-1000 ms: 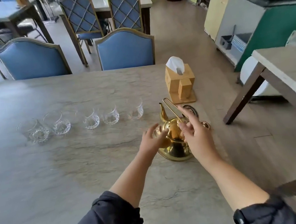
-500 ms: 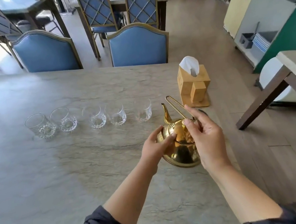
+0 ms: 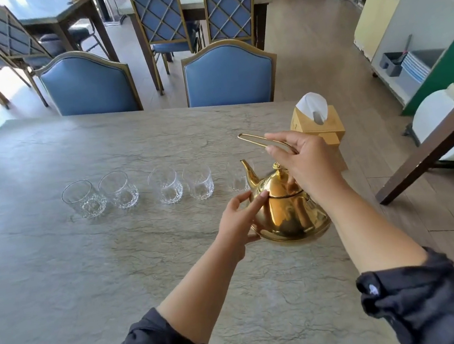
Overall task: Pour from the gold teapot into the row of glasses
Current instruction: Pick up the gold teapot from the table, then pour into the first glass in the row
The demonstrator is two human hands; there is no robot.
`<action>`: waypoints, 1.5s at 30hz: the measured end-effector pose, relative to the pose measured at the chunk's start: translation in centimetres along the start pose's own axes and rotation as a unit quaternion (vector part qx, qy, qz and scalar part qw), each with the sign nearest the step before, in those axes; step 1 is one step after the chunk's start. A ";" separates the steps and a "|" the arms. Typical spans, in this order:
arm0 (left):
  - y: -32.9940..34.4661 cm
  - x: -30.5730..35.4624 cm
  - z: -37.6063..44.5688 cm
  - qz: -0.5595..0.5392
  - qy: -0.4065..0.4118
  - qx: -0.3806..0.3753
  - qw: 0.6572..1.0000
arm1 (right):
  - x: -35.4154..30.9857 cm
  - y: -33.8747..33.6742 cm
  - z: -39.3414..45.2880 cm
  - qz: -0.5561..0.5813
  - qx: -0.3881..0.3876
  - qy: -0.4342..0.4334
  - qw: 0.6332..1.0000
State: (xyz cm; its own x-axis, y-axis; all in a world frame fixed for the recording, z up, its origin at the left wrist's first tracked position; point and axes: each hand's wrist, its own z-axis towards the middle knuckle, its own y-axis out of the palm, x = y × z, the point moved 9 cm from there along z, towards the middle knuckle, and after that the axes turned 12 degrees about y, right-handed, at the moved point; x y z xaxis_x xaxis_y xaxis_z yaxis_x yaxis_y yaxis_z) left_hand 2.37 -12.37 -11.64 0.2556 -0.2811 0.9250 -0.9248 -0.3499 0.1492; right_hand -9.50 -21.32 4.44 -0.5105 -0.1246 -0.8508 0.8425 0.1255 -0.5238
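Observation:
The gold teapot (image 3: 286, 210) stands on the grey stone table (image 3: 90, 270), right of centre, lid on, spout pointing away toward the glasses. My right hand (image 3: 303, 163) pinches its thin wire handle (image 3: 253, 139), which is raised over the pot. My left hand (image 3: 239, 221) presses against the pot's left side. Several clear cut-glass tumblers form a row across the table: the leftmost (image 3: 83, 198), a middle one (image 3: 165, 185), and the rightmost (image 3: 236, 178) just behind the spout, partly hidden by it.
A wooden tissue box (image 3: 319, 125) stands right behind my right hand near the table's right edge. Two blue chairs (image 3: 226, 73) are pushed in at the far side. Another table (image 3: 440, 132) stands to the right across a floor gap.
My right hand has closed on the wire handle and swung it upright. The left hand stays on the pot's side. The lid now sits on the pot. The view has shifted closer.

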 end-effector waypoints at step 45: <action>0.7 -0.1 -0.7 -0.002 -0.044 -0.057 0.997 | -3.9 2.9 2.5 -0.209 -0.046 0.037 0.976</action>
State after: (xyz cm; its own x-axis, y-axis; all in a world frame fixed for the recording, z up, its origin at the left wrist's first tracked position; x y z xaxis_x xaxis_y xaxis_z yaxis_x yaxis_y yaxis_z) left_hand 1.52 -12.00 -11.39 0.2781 -0.3590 0.8909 -0.9485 -0.2489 0.1957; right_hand -4.63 -22.97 6.39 -0.8196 -0.1136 -0.5615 0.5413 0.1674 -0.8240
